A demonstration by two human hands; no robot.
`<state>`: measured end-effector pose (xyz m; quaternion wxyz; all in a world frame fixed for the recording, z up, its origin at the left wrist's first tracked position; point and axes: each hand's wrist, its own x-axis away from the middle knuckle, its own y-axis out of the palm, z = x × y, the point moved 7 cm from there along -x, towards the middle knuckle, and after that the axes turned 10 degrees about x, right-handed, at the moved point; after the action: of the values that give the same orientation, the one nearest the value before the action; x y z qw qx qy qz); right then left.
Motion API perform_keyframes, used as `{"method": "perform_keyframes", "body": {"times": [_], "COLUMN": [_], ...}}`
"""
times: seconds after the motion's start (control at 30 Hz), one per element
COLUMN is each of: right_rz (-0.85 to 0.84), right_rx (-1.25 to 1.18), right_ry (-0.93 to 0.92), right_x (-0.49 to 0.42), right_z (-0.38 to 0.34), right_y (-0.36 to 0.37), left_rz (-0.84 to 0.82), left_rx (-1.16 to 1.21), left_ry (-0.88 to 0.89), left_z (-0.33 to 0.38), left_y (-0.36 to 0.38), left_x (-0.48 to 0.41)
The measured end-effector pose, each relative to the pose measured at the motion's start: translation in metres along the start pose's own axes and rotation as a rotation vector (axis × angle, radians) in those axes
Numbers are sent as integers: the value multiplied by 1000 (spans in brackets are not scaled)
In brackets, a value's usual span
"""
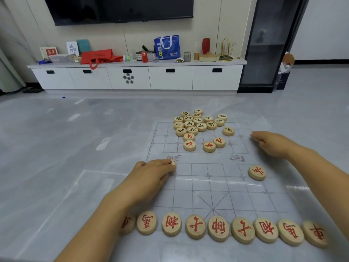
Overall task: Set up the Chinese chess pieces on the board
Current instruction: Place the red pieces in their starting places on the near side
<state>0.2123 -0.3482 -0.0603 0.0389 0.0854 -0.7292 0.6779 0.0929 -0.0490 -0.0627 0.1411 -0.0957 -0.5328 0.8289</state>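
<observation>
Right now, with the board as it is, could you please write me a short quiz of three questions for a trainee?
1. True or false: the near row of red pieces counts nine.
2. The left hand pinches a piece at the board, at its: A left edge; B right edge; C near row.
3. Fill in: the black-lettered pile lies at the board's ___ end.
Key: 1 true; 2 A; 3 far.
</observation>
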Motion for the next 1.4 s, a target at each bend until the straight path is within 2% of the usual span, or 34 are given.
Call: {"method": "perform_keyframes", "body": {"times": [0.27, 0.4, 0.47, 0.6, 0.73, 0.8, 0.87, 0.97, 1.23, 1.4], "right_rz": [-51, -173, -182, -130, 34, 124, 174, 118, 67, 61], "right_rx": [-98, -18, 9, -41, -337, -381, -358, -297, -128, -102], "right_ry": [29, -36, -104, -196, -199, -146, -90, -74, -77, -100], "right_x": [87, 120, 133, 149, 154, 154, 151, 144, 137, 134], "right_z": [51, 28, 5, -27, -21, -5, 6, 1, -16, -16], "right_y": [8, 24, 26, 26, 14, 10, 10, 20, 29, 29], "left_rz": [-5, 55, 55, 99, 291, 341, 331, 281, 184, 59], "left_rx": [32, 98, 104, 104, 264, 262, 257, 275, 435, 333], "left_ry": [-151, -118, -58, -7, -107, -190, -266, -308, -245, -200], "left_z": [-49, -40, -27, -16, -35, -52, -64, -66, -50, -35], "left_y": [-28, -30, -24, -18, -39, -45, -44, -38, -32, -20], "left_x": [30, 44, 48, 52, 56, 57, 58, 56, 46, 37]}}
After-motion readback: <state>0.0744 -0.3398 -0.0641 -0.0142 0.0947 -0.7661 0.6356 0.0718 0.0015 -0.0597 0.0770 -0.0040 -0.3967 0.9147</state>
